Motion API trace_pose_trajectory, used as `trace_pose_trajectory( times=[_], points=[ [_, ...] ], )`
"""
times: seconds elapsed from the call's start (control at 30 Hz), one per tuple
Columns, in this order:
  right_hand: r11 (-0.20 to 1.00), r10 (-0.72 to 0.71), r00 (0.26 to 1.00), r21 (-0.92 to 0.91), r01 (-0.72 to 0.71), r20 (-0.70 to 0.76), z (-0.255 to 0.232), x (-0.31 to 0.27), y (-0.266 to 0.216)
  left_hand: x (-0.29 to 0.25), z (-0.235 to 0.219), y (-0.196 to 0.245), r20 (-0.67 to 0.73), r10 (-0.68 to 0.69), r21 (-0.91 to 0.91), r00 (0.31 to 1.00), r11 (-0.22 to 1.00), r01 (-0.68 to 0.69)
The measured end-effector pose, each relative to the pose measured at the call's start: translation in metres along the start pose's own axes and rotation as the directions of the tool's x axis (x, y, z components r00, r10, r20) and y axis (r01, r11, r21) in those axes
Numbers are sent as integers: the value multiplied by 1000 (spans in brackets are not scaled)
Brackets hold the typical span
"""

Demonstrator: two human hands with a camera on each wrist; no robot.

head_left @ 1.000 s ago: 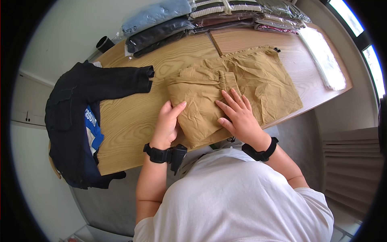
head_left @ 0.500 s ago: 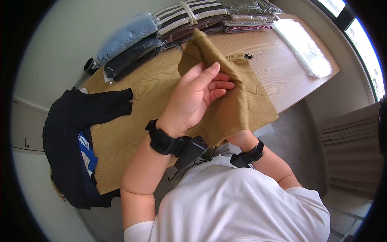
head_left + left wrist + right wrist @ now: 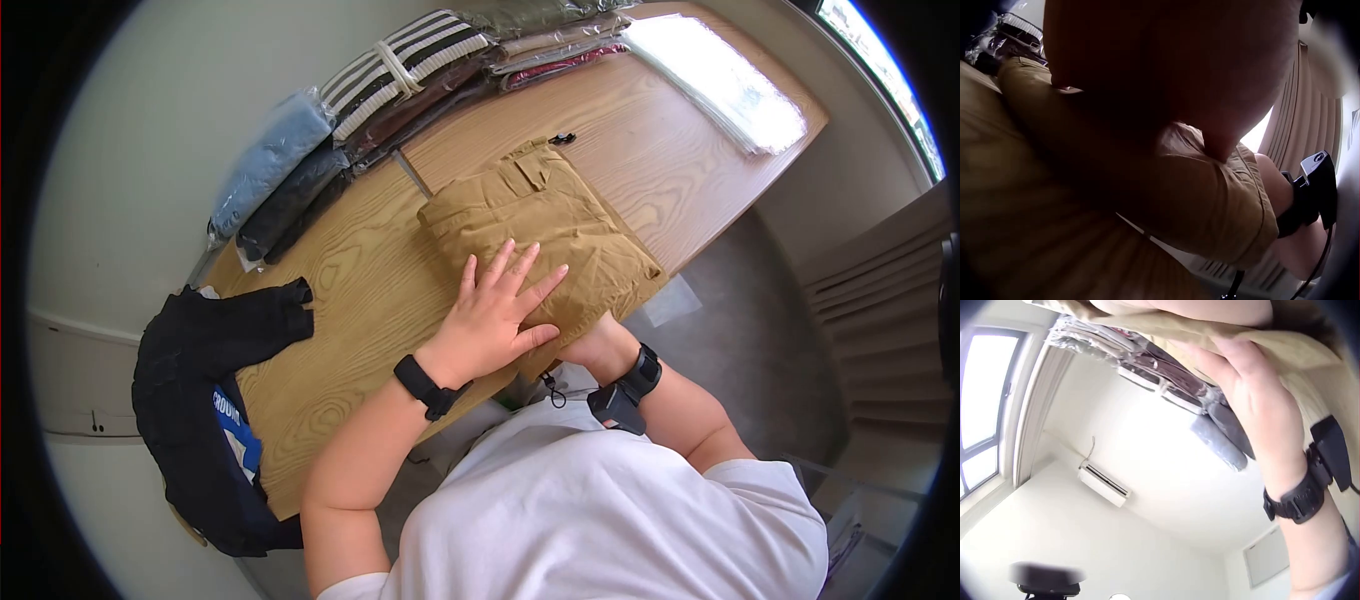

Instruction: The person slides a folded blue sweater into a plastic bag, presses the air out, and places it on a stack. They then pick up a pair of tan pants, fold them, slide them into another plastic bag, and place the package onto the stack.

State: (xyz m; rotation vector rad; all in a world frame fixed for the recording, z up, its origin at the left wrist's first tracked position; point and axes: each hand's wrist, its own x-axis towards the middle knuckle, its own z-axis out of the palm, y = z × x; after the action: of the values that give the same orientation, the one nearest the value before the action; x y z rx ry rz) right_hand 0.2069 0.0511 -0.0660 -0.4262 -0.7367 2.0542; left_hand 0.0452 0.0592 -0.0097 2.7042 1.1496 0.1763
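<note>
On the wooden table lies a tan garment [image 3: 530, 225], folded into a wrinkled bundle with a flap or tab near its far edge. A black cord toggle [image 3: 563, 138] sticks out at its far corner, and a black cord loop [image 3: 553, 390] hangs by the near edge. My left hand [image 3: 505, 310] rests flat on top, fingers spread. At the near right edge, cloth hides the fingers of my right hand [image 3: 598, 348]. The right wrist view has the left hand [image 3: 1260, 400] beyond a fabric edge.
A dark jacket [image 3: 190, 400] with a blue and white piece inside drapes over the table's left end. Bagged folded clothes, among them a striped knit [image 3: 405, 75], line the far edge. Clear plastic bags [image 3: 715, 85] lie at the far right. The table [image 3: 330, 370] ends close to my body.
My left hand lifted the garment's left part, folded it over to the right, and now lies on top. My right hand moved from the top to the near edge, partly under cloth.
</note>
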Motion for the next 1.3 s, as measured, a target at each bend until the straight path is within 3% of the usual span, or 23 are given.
trace_pose_trajectory(
  times=[0.07,0.13,0.27,0.3,0.33,0.37,0.4,0.5,0.53,0.6,0.67,0.77,0.83,0.87,0.9,0.93,0.97,1.03,1.07,1.13,1.17,1.27,1.3],
  points=[
    [927,226,931,358,-115,-285,11,-7,-34,2,6,0,-12,-20,3,1000,1000,20],
    [969,122,885,247,-9,-449,4,-23,-60,4,9,1,-34,-46,-5,998,999,46],
    [992,43,877,122,18,-479,-22,-41,-102,7,14,6,-54,-84,49,995,995,86],
    [880,-171,843,-463,-102,-510,-25,-40,-105,9,14,7,-64,-93,84,994,992,98],
    [443,-368,835,-867,-230,-410,-27,-39,-108,11,13,9,-69,-93,83,993,992,98],
    [-26,-538,802,-945,-325,-261,-17,-38,-112,13,10,9,-66,-95,99,993,990,102],
    [-28,-539,802,-946,-322,-257,-22,-36,-113,13,7,9,-62,-98,115,993,988,105],
    [272,-492,781,-921,-280,-383,-59,-25,-112,13,-7,5,-93,-91,98,991,990,100],
    [269,-488,785,-921,-281,-381,-70,-22,-112,14,-10,2,-95,-96,95,991,990,105],
    [461,-508,757,-872,-165,-412,-74,-19,-113,16,-14,-4,-84,-88,94,993,991,95],
    [441,-497,765,-878,-185,-411,-71,-20,-115,17,-5,-10,-57,-98,82,994,991,103],
    [374,-444,780,-883,-285,-440,-62,-23,-119,19,6,-13,10,-162,62,987,985,161],
    [123,-585,738,-936,-329,-336,-39,-27,-120,21,6,-11,32,-186,90,982,979,183],
    [119,-585,739,-936,-331,-336,-28,-26,-123,22,5,-11,31,-186,87,982,979,183],
    [-121,-616,787,-983,-140,-36,-17,-26,-124,22,5,-10,8,-188,70,982,980,187],
    [-352,-573,776,-934,56,263,-11,-27,-122,21,5,-8,-10,-190,54,982,980,190],
    [-348,-572,779,-936,51,255,-11,-29,-114,20,4,-8,-3,-190,50,982,981,189],
    [-469,-303,953,-870,-154,-5,-16,-34,-96,22,-3,-15,-55,-187,-94,981,979,181],
    [-472,-307,952,-868,-156,-5,-20,-37,-90,23,-6,-23,-58,-183,-94,981,980,177],
    [-519,-298,954,-844,-138,27,-28,-40,-79,28,-12,-39,-233,-214,-335,949,933,128],
    [-515,-298,954,-847,-132,32,-32,-41,-78,32,-21,-39,-297,-196,-214,935,968,135],
    [-514,-350,934,-849,-121,78,-37,-42,-73,57,-31,-54,-301,-225,-215,927,963,163],
    [-489,-402,910,-865,-116,105,-35,-43,-72,69,-32,-61,-228,-214,-243,950,957,157]
  ],
)
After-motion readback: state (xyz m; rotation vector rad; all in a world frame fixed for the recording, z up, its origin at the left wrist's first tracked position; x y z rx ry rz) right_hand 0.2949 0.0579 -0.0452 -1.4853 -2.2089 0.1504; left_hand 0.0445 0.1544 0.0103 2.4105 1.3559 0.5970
